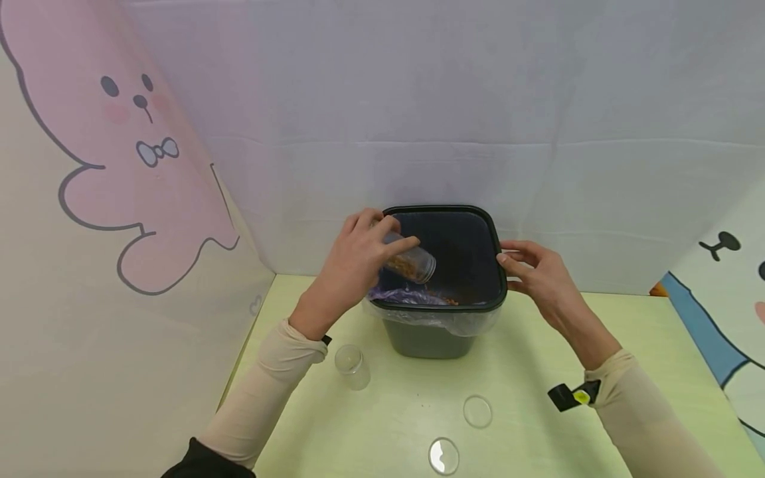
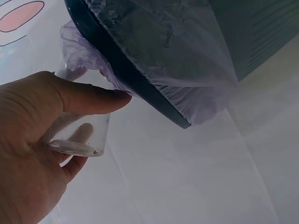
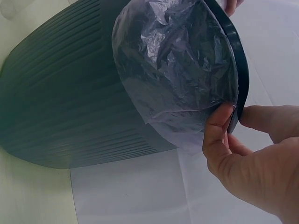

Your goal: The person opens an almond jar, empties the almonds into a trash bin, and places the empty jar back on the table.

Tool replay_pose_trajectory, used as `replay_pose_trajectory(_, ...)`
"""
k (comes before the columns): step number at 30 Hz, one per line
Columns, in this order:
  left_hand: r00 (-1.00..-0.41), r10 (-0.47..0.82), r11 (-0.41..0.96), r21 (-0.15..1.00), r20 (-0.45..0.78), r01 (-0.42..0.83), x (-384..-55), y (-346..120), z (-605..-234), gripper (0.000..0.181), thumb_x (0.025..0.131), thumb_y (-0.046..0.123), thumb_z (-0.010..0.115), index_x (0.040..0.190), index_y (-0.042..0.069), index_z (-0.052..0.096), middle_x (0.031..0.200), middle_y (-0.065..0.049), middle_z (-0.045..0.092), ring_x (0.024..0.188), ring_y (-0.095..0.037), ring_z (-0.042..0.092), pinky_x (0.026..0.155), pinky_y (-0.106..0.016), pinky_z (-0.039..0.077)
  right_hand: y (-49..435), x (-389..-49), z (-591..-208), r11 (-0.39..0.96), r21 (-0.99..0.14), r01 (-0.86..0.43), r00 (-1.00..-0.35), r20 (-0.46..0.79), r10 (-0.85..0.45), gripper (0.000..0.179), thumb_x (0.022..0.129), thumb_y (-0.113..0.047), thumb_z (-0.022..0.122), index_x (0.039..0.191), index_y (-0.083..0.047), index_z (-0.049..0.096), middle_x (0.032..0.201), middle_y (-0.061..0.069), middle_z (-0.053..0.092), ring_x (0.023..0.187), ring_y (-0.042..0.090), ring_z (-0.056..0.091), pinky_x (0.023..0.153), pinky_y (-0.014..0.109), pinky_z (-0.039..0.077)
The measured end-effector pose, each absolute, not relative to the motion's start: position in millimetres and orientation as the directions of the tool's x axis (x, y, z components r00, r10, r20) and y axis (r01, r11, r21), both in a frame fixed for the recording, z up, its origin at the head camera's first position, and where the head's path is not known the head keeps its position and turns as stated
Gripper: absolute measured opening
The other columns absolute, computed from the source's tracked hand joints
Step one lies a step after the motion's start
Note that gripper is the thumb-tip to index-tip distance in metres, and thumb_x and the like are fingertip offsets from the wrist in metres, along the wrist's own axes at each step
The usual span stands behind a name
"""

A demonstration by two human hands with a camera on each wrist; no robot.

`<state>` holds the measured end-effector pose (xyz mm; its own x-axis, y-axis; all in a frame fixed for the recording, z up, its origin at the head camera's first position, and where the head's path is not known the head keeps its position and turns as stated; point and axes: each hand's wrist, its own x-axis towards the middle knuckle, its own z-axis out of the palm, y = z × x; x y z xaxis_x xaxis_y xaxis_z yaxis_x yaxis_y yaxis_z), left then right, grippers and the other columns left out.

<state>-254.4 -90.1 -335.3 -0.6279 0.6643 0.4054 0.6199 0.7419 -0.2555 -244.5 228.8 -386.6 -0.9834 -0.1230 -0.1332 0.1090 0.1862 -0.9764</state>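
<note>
My left hand (image 1: 364, 255) grips a clear plastic jar (image 1: 423, 265), tipped with its mouth down over the trash bin (image 1: 427, 340). Small orange-brown bits show inside the jar, and a few more lie at the bin's near inner side. In the left wrist view, the jar's clear base (image 2: 77, 147) shows between the thumb and fingers. A thin purplish bag (image 3: 173, 70) lines the dark bin and folds over its rim. On the right side, my right hand (image 1: 538, 275) pinches the rim, with the thumb on one face and fingers under the bag edge.
A second clear jar (image 1: 354, 367) stands on the pale yellow table (image 1: 526, 438), left of the bin. Two clear round pieces, a ring (image 1: 477, 411) and a disc (image 1: 443, 457), lie toward the front. A white sheet (image 1: 418, 99) hangs behind the bin.
</note>
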Motion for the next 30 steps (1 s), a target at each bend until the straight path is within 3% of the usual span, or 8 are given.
replay_pose_trajectory(9,-0.568,0.712,0.702,-0.395,0.413,0.593,-252.5,-79.6,-334.9,0.053,0.089,0.003,0.070,0.130,0.035,0.063,0.127,-0.003,0.058,0.124,-0.029,0.045,0.108,-0.045,0.038,229.9,-245.0,-386.9,0.185,-0.976,0.117,-0.982,-0.141,-0.126,0.059,0.099,-0.033,0.059,0.147,-0.005,0.041,0.113,-0.006,0.056,0.092,0.001,0.065,0.080,0.022,0.057)
replay_pose_trajectory(16,-0.532,0.746,0.665,-0.496,0.401,0.558,-252.6,-75.8,-337.6,0.050,0.087,0.016,0.076,0.132,0.033,0.060,0.134,-0.003,0.056,0.131,-0.031,0.043,0.110,-0.044,0.035,229.3,-244.3,-386.7,0.180,-0.977,0.113,-0.983,-0.136,-0.123,0.057,0.099,-0.032,0.059,0.146,-0.005,0.043,0.111,-0.007,0.057,0.091,0.001,0.065,0.080,0.022,0.057)
replay_pose_trajectory(20,-0.548,0.738,0.674,-0.483,0.394,0.559,-251.1,-75.3,-336.3,0.051,0.085,0.017,0.077,0.130,0.032,0.059,0.135,-0.007,0.051,0.127,-0.031,0.043,0.107,-0.044,0.037,229.4,-244.4,-387.0,0.180,-0.977,0.110,-0.983,-0.133,-0.122,0.056,0.099,-0.032,0.059,0.145,-0.004,0.043,0.110,-0.007,0.057,0.091,0.001,0.065,0.080,0.022,0.057)
replay_pose_trajectory(24,-0.578,0.722,0.691,-0.430,0.379,0.581,-247.9,-74.4,-331.5,0.059,0.087,0.004,0.071,0.138,0.029,0.055,0.128,-0.008,0.050,0.120,-0.030,0.045,0.104,-0.043,0.039,229.5,-244.4,-386.3,0.180,-0.978,0.110,-0.984,-0.133,-0.122,0.057,0.099,-0.032,0.059,0.145,-0.004,0.043,0.111,-0.006,0.057,0.091,0.001,0.065,0.080,0.022,0.057)
replay_pose_trajectory(30,-0.647,0.692,0.722,-0.294,0.320,0.627,-241.3,-71.0,-317.6,0.073,0.081,-0.005,0.071,0.144,0.023,0.046,0.122,-0.004,0.055,0.113,-0.027,0.050,0.095,-0.041,0.044,229.6,-244.0,-386.3,0.173,-0.978,0.116,-0.983,-0.138,-0.124,0.057,0.098,-0.032,0.060,0.145,-0.005,0.043,0.110,-0.006,0.057,0.090,0.001,0.066,0.080,0.022,0.057)
